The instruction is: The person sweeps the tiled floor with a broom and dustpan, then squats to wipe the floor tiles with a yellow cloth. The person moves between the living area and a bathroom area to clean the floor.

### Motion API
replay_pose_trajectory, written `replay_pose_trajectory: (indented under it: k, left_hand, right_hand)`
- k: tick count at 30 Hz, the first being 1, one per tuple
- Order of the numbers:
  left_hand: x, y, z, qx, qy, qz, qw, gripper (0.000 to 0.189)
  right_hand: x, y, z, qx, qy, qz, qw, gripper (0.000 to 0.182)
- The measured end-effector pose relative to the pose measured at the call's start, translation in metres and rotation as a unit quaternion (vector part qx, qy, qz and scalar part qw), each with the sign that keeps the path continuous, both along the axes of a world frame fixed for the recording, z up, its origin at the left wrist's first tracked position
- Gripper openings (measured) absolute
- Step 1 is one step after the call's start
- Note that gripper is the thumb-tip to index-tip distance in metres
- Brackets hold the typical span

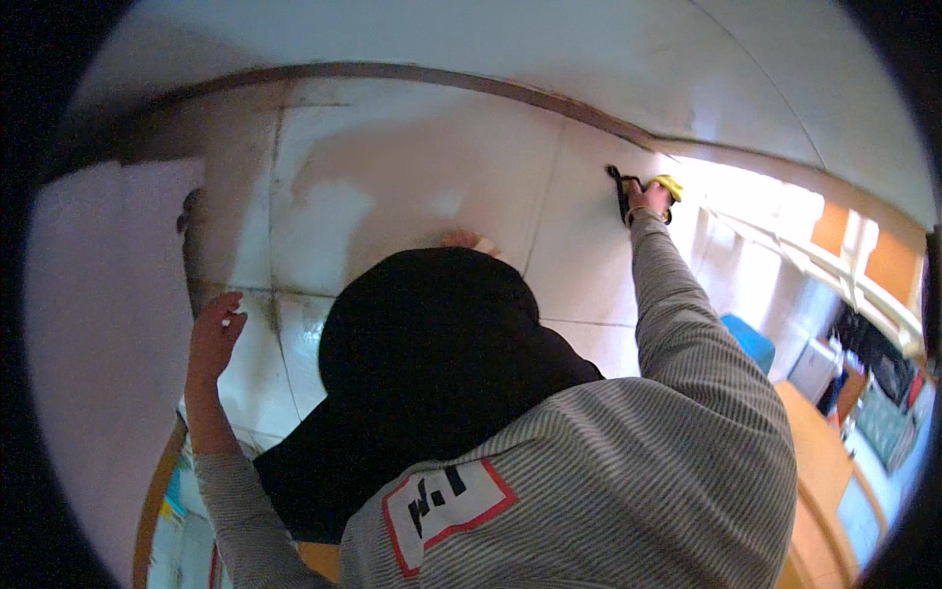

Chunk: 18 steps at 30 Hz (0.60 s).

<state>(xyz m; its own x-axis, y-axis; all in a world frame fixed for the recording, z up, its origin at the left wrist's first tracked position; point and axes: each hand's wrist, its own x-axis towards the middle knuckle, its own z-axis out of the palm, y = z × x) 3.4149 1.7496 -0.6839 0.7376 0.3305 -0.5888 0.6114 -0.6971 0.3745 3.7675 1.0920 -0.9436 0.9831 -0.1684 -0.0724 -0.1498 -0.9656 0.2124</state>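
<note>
At the left, my left hand [215,335] is raised over the pale tiled floor [441,162], its fingers loosely bent and apart, with nothing seen in it. My right arm reaches out to the upper right. There my right hand [649,199] grips a small yellow and black object [666,185]; a black strap or handle part [617,184] sticks out on its left side. The object is too blurred to name further. Between the hands are my black-clothed legs [441,346], with part of a bare foot [465,239] showing beyond them.
A brown skirting strip [412,71] runs along the wall's foot. At the right are a bright white-framed opening [802,250], a blue item [749,342], wooden furniture [817,434] and cluttered goods [879,420]. A wooden edge [158,501] stands at lower left.
</note>
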Motion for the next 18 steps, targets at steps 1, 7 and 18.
replay_pose_trajectory:
  k: [1,7,18]
  left_hand:
    - [-0.006,-0.006,0.01,0.013,0.009,0.017,1.0,0.033]
    - [-0.015,-0.026,0.074,0.059,0.018,0.066,0.996,0.034]
    - [-0.013,-0.068,0.135,0.056,-0.032,0.053,0.996,0.041]
  right_hand:
    - [0.004,0.045,0.015,0.133,0.001,0.003,0.991,0.063]
    - [-0.023,0.269,0.052,0.079,0.011,-0.033,0.996,0.056]
    - [-0.058,0.536,0.041,0.16,0.158,0.453,0.863,0.06]
